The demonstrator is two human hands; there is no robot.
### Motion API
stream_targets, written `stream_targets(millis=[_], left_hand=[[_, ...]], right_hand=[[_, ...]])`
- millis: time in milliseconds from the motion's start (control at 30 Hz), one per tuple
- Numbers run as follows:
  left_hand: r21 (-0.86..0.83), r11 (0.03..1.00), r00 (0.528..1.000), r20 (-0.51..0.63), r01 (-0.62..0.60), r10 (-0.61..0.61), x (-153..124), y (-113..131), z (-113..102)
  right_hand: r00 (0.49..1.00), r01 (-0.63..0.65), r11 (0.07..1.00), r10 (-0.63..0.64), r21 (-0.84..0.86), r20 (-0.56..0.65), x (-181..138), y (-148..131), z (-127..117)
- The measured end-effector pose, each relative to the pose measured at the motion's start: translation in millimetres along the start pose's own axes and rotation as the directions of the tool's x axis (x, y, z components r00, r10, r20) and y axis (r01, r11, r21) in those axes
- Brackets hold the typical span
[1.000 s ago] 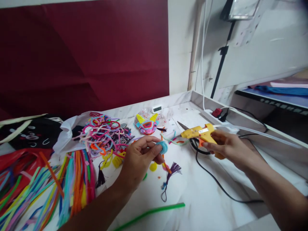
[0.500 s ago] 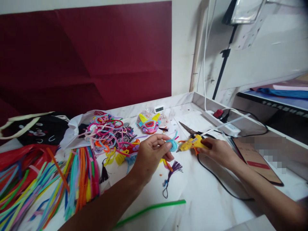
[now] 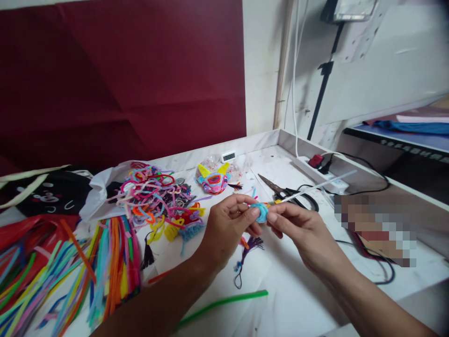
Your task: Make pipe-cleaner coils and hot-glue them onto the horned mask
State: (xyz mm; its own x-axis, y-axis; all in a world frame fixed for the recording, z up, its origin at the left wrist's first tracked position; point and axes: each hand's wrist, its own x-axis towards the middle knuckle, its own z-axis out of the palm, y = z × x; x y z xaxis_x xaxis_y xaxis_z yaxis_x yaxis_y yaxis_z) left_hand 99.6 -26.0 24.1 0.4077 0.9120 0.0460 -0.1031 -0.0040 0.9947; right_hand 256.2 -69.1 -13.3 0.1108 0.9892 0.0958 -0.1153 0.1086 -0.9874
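Between my two hands is a small light-blue coil of pipe cleaner (image 3: pixel 260 213). My left hand (image 3: pixel 228 224) pinches its left side with thumb and fingers. On the other side, the fingertips of my right hand (image 3: pixel 298 224) are closed on the coil's right edge. The yellow hot glue gun lies behind my right hand, mostly hidden, with its pale glue stick (image 3: pixel 317 186) sticking out. Just beyond are black-handled scissors (image 3: pixel 280 189). Below the hands lies a purple tassel (image 3: pixel 247 250) with a cord loop.
A colourful pipe-cleaner figure with yellow horns (image 3: pixel 213 180) sits behind, near a small digital clock (image 3: pixel 228 157). Tangled pipe-cleaner pieces (image 3: pixel 150 192) and straight bundles (image 3: pixel 115 262) spread leftward. A green pipe cleaner (image 3: pixel 224 306) lies in front; a power strip (image 3: pixel 321 175) is at right.
My right hand has let go of the yellow glue gun, which now lies on the table, and has moved left to take hold of the blue coil. My left hand still holds it.
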Motion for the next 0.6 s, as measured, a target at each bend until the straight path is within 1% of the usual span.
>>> stream_targets(millis=[200,367,600], left_hand=[[0.030,1.000,1.000,0.015,0.001,-0.001,-1.6,-0.2,-0.5],[0.052,0.999,0.999,0.034,0.009,-0.011,0.2,-3.8,-2.3],[0.066,0.998,0.999,0.045,0.011,-0.014,1.9,-8.5,-5.4]], right_hand=[[1.000,-0.010,1.000,0.011,0.026,-0.013,1.3,5.5,-1.6],[0.999,-0.036,0.997,0.036,0.070,0.002,4.1,4.4,0.5],[0.995,-0.096,0.990,0.092,0.100,0.049,4.6,6.0,-2.9]])
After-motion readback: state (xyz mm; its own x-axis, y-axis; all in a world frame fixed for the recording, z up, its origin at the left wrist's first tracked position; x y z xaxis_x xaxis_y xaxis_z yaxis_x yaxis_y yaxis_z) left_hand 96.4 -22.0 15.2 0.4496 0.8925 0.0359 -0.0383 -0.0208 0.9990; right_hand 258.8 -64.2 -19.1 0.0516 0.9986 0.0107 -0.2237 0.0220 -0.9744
